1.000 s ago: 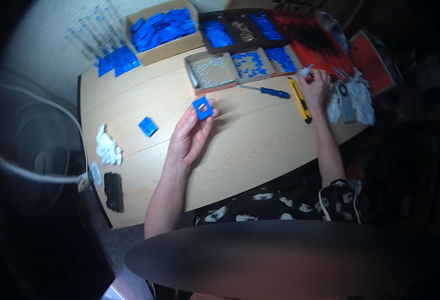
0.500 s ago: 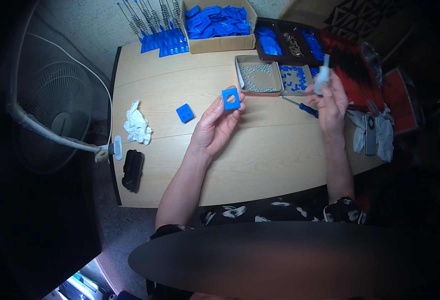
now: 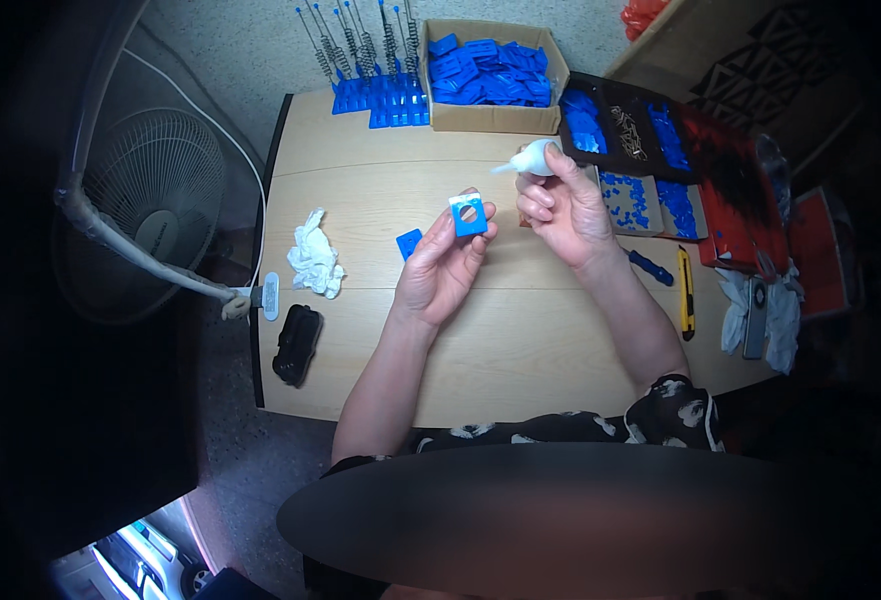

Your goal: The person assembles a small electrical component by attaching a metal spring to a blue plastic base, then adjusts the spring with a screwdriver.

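My left hand [image 3: 440,270] is closed on a flat blue plastic piece [image 3: 472,230] with a round hole, held upright above the table. A whitish strip shows along its top edge; whether it is glare or material I cannot tell. In my right hand [image 3: 570,212] is a pale squeeze bottle [image 3: 533,158], rounded, gripped between thumb and fingers. Its thin nozzle points left, above and a little right of the piece, not touching it. Another blue piece [image 3: 408,244] lies on the table, partly hidden behind my left hand. My right hand covers most of a small cardboard box.
Behind stand a cardboard box [image 3: 495,120] of blue pieces and blue bases with springs [image 3: 385,100]. At right are a dark divided tray [image 3: 605,110], a screwdriver [image 3: 650,267] and a yellow cutter [image 3: 686,295]. At left lie crumpled white cloth [image 3: 314,258] and a black case [image 3: 297,345].
My right hand has swung left with the squeeze bottle, whose nozzle has turned from pointing up to pointing left near the blue piece. The view has shifted, and the yellow cutter now shows.
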Action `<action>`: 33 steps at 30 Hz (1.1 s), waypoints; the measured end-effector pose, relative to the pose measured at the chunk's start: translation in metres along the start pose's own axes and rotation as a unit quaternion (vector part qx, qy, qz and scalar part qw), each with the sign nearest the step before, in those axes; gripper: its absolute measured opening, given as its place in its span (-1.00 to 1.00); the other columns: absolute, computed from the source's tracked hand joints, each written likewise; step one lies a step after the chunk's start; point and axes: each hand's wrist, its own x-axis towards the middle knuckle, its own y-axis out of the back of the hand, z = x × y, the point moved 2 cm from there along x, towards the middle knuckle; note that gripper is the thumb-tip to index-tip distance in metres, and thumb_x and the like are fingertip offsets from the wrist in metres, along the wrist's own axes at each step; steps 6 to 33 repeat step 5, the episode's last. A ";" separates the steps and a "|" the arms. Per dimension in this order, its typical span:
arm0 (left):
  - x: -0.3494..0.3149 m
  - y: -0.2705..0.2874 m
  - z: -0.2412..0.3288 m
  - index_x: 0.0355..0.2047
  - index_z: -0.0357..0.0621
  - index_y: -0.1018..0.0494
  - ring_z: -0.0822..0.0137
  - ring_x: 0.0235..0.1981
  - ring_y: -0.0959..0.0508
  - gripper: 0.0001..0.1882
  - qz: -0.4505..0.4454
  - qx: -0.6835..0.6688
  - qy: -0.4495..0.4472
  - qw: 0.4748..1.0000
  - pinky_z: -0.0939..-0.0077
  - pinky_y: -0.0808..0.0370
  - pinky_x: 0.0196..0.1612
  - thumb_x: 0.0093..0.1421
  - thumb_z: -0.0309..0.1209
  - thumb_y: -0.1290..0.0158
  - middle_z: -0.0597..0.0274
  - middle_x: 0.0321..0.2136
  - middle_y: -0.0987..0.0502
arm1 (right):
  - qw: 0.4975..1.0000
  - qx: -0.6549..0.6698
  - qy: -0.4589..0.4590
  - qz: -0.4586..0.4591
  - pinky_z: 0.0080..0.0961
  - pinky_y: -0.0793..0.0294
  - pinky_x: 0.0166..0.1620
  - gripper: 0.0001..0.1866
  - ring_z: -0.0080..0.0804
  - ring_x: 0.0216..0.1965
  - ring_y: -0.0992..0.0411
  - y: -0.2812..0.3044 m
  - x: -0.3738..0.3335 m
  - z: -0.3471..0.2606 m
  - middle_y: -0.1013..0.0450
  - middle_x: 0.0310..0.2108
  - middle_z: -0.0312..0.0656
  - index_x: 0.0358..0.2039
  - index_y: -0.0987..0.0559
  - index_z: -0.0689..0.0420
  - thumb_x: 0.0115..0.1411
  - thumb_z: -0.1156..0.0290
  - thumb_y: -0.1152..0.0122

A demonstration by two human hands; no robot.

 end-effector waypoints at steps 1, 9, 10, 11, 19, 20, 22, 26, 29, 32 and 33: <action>0.002 0.002 0.005 0.38 -0.28 -0.15 0.07 0.12 -0.56 -0.43 -0.005 0.000 0.003 1.000 0.46 -0.62 0.13 0.46 -0.36 0.00 -0.18 0.21 -0.41 | 0.999 -0.030 0.020 0.006 -0.70 -0.20 -0.46 -0.73 -0.65 -0.48 -0.22 -0.002 0.004 0.002 -0.40 -0.31 -0.29 -0.08 -0.50 0.14 0.34 0.28 -0.32; 0.005 0.008 0.013 0.39 -0.28 -0.14 0.09 0.13 -0.56 -0.42 -0.015 -0.003 0.024 1.000 0.49 -0.61 0.11 0.47 -0.34 0.00 -0.15 0.21 -0.41 | 0.976 -0.206 0.066 0.001 -0.71 -0.23 -0.50 -0.61 -0.67 -0.49 -0.29 0.001 0.001 0.007 -0.45 -0.28 -0.28 0.03 -0.48 0.17 0.37 0.18 -0.29; 0.005 0.008 0.013 0.39 -0.28 -0.14 0.09 0.13 -0.56 -0.42 -0.015 -0.003 0.024 1.000 0.49 -0.61 0.11 0.47 -0.34 0.00 -0.15 0.21 -0.41 | 0.976 -0.206 0.066 0.001 -0.71 -0.23 -0.50 -0.61 -0.67 -0.49 -0.29 0.001 0.001 0.007 -0.45 -0.28 -0.28 0.03 -0.48 0.17 0.37 0.18 -0.29; 0.005 0.008 0.013 0.39 -0.28 -0.14 0.09 0.13 -0.56 -0.42 -0.015 -0.003 0.024 1.000 0.49 -0.61 0.11 0.47 -0.34 0.00 -0.15 0.21 -0.41 | 0.976 -0.206 0.066 0.001 -0.71 -0.23 -0.50 -0.61 -0.67 -0.49 -0.29 0.001 0.001 0.007 -0.45 -0.28 -0.28 0.03 -0.48 0.17 0.37 0.18 -0.29; 0.005 0.008 0.013 0.39 -0.28 -0.14 0.09 0.13 -0.56 -0.42 -0.015 -0.003 0.024 1.000 0.49 -0.61 0.11 0.47 -0.34 0.00 -0.15 0.21 -0.41 | 0.976 -0.206 0.066 0.001 -0.71 -0.23 -0.50 -0.61 -0.67 -0.49 -0.29 0.001 0.001 0.007 -0.45 -0.28 -0.28 0.03 -0.48 0.17 0.37 0.18 -0.29; 0.005 0.008 0.013 0.39 -0.28 -0.14 0.09 0.13 -0.56 -0.42 -0.015 -0.003 0.024 1.000 0.49 -0.61 0.11 0.47 -0.34 0.00 -0.15 0.21 -0.41 | 0.976 -0.206 0.066 0.001 -0.71 -0.23 -0.50 -0.61 -0.67 -0.49 -0.29 0.001 0.001 0.007 -0.45 -0.28 -0.28 0.03 -0.48 0.17 0.37 0.18 -0.29; 0.005 0.008 0.013 0.39 -0.28 -0.14 0.09 0.13 -0.56 -0.42 -0.015 -0.003 0.024 1.000 0.49 -0.61 0.11 0.47 -0.34 0.00 -0.15 0.21 -0.41 | 0.976 -0.206 0.066 0.001 -0.71 -0.23 -0.50 -0.61 -0.67 -0.49 -0.29 0.001 0.001 0.007 -0.45 -0.28 -0.28 0.03 -0.48 0.17 0.37 0.18 -0.29; 0.005 0.008 0.013 0.39 -0.28 -0.14 0.09 0.13 -0.56 -0.42 -0.015 -0.003 0.024 1.000 0.49 -0.61 0.11 0.47 -0.34 0.00 -0.15 0.21 -0.41 | 0.976 -0.206 0.066 0.001 -0.71 -0.23 -0.50 -0.61 -0.67 -0.49 -0.29 0.001 0.001 0.007 -0.45 -0.28 -0.28 0.03 -0.48 0.17 0.37 0.18 -0.29; 0.005 0.008 0.013 0.39 -0.28 -0.14 0.09 0.13 -0.56 -0.42 -0.015 -0.003 0.024 1.000 0.49 -0.61 0.11 0.47 -0.34 0.00 -0.15 0.21 -0.41 | 0.976 -0.206 0.066 0.001 -0.71 -0.23 -0.50 -0.61 -0.67 -0.49 -0.29 0.001 0.001 0.007 -0.45 -0.28 -0.28 0.03 -0.48 0.17 0.37 0.18 -0.29; 0.005 0.008 0.013 0.39 -0.28 -0.14 0.09 0.13 -0.56 -0.42 -0.015 -0.003 0.024 1.000 0.49 -0.61 0.11 0.47 -0.34 0.00 -0.15 0.21 -0.41 | 0.976 -0.206 0.066 0.001 -0.71 -0.23 -0.50 -0.61 -0.67 -0.49 -0.29 0.001 0.001 0.007 -0.45 -0.28 -0.28 0.03 -0.48 0.17 0.37 0.18 -0.29; 0.005 0.008 0.013 0.39 -0.28 -0.14 0.09 0.13 -0.56 -0.42 -0.015 -0.003 0.024 1.000 0.49 -0.61 0.11 0.47 -0.34 0.00 -0.15 0.21 -0.41 | 0.976 -0.206 0.066 0.001 -0.71 -0.23 -0.50 -0.61 -0.67 -0.49 -0.29 0.001 0.001 0.007 -0.45 -0.28 -0.28 0.03 -0.48 0.17 0.37 0.18 -0.29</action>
